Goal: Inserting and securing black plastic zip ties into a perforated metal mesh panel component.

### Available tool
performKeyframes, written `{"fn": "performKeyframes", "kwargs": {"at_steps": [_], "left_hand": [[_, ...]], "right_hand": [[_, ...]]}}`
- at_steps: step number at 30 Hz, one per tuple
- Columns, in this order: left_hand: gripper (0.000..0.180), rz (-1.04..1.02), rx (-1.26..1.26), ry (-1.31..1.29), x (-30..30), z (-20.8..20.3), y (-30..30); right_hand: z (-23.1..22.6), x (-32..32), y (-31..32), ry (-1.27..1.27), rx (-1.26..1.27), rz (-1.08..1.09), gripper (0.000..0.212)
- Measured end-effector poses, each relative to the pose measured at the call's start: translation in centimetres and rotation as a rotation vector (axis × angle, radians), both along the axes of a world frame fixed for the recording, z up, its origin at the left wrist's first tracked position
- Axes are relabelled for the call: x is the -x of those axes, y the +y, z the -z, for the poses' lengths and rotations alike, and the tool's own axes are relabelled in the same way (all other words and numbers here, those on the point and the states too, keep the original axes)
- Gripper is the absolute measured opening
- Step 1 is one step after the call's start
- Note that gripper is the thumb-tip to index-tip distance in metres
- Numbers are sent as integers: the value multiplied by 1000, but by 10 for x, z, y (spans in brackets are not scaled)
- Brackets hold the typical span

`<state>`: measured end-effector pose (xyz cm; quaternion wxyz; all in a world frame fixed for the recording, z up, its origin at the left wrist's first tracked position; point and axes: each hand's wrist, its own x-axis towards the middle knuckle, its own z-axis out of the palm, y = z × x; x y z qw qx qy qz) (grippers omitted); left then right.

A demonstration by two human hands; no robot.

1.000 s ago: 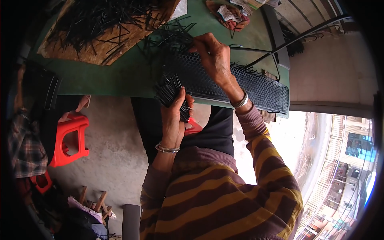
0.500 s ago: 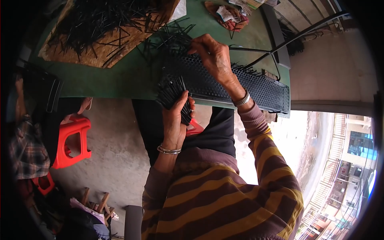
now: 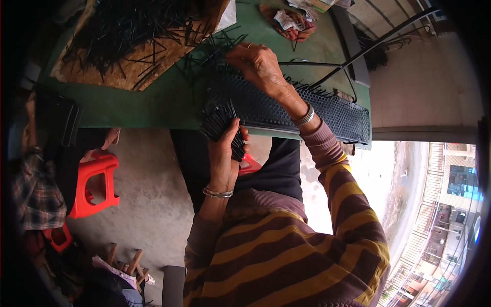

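Note:
My left hand (image 3: 224, 146) is closed around a bundle of thin black rods (image 3: 221, 120) in front of the table's near edge. The rods fan out at their far ends and poke out below my fingers. A long black perforated tray (image 3: 327, 110) full of small round holes lies along that edge, with short dark ends sticking up behind it. Over its left end, my right hand (image 3: 263, 69) has its fingers bent together, close to loose black rods (image 3: 217, 46). Whatever is between those fingertips is hidden.
A brown board (image 3: 123, 74) heaped with black rods lies on the green table (image 3: 148, 110). A black metal bar (image 3: 378, 48) slants across the far right. A reddish cloth (image 3: 294, 33) sits at the back. Left are a red stool (image 3: 97, 187) and another person's plaid sleeve (image 3: 41, 189).
My right hand has shifted left along the perforated tray, toward the loose rods. My left hand stays in nearly the same place with the bundle of rods.

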<state>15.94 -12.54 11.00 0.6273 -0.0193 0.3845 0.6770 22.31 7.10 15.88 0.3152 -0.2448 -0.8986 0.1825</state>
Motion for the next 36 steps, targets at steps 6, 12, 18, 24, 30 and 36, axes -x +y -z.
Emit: {"fn": "performKeyframes", "kwargs": {"at_steps": [6,12,18,24,30,36], "left_hand": [[12,-14,-12,19,0,2,-2],[12,-17,-23,24,2,1,-3],[12,9,-40,17,0,-1,-4],[15,1,-32,38,0,-4,-4],[15,-1,-55,-3,0,-2,-5],[17,20,-51,-16,3,-2,-3]], "right_hand": [[13,1,4,191,148,28,13],[18,1,0,121,88,28,12],[31,-1,2,-20,-149,172,13],[38,5,-11,-97,-290,270,16],[40,0,-23,-83,-393,298,20],[44,-5,-22,-164,-369,358,24]]}}
